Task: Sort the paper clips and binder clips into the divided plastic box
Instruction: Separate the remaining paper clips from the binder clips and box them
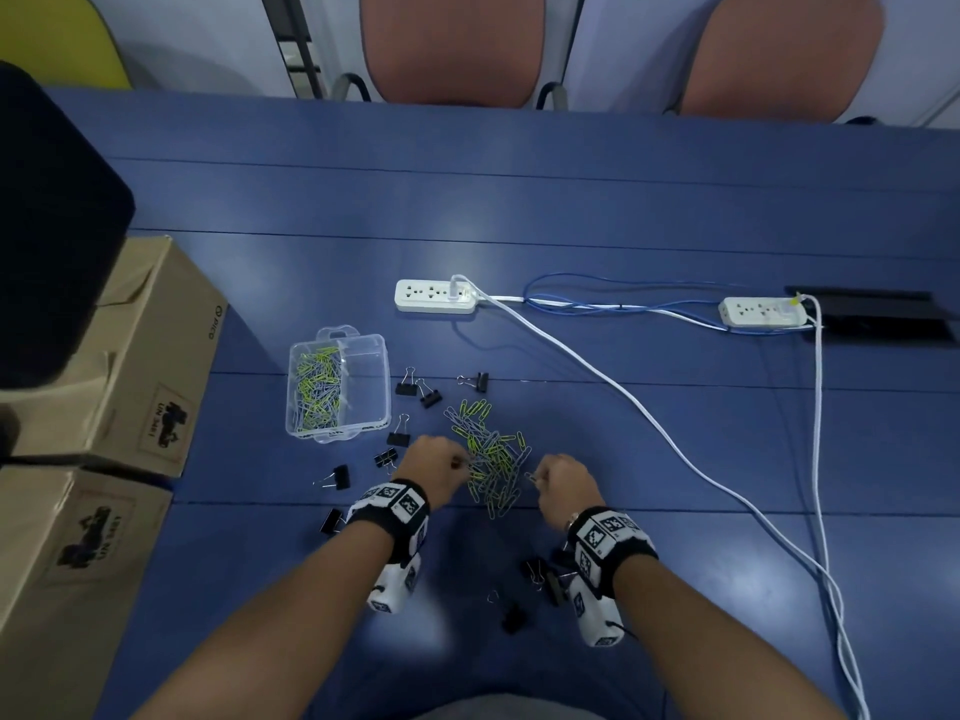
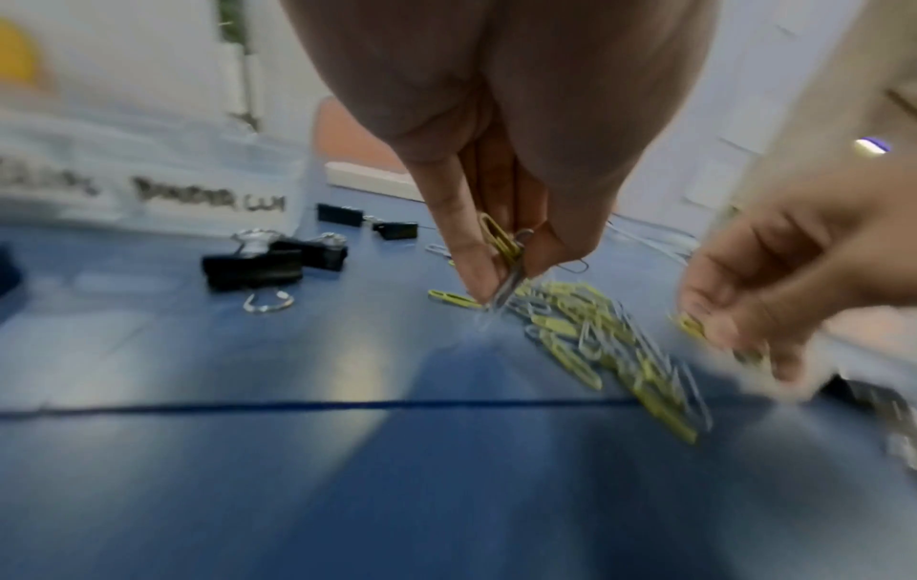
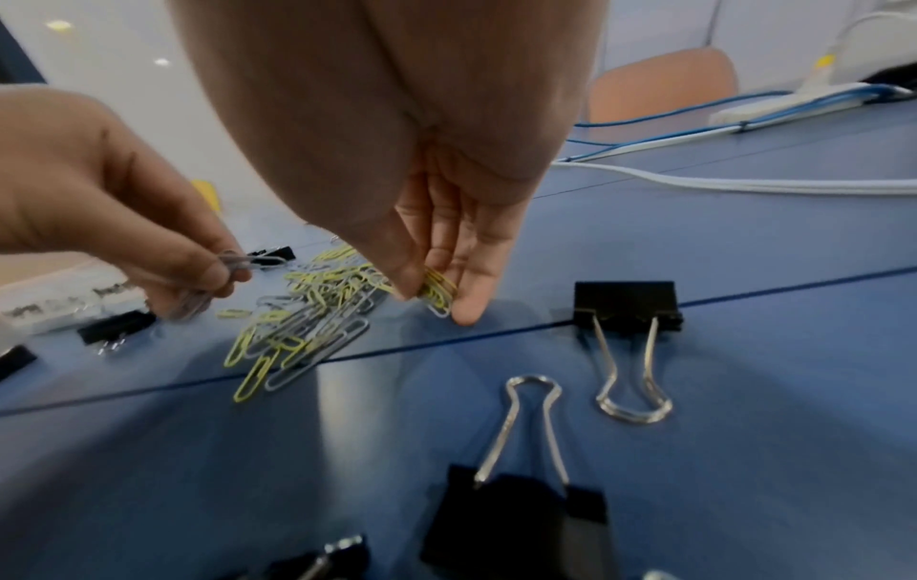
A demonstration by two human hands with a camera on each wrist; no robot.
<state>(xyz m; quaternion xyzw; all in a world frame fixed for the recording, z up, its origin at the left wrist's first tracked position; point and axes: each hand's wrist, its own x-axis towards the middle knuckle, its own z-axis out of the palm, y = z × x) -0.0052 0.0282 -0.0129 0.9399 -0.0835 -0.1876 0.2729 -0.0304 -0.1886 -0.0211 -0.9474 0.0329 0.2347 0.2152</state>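
Note:
A heap of yellow and silver paper clips [image 1: 491, 462] lies on the blue table between my hands. My left hand [image 1: 441, 467] pinches a few paper clips [image 2: 506, 251] at the heap's left edge. My right hand [image 1: 558, 483] pinches a small bunch of paper clips [image 3: 436, 292] at the heap's right edge. The clear divided box [image 1: 371, 387] stands to the upper left, its left compartment holding many paper clips [image 1: 316, 389], its right one bare. Black binder clips [image 1: 418, 392] lie scattered around the heap, some close to my right wrist [image 3: 625, 310].
Two cardboard boxes [image 1: 130, 366] stand at the table's left edge. Two white power strips [image 1: 436, 296] with white and blue cables [image 1: 623, 392] run across the far and right side. A dark floor-box opening [image 1: 878, 314] sits at far right. Chairs stand beyond the table.

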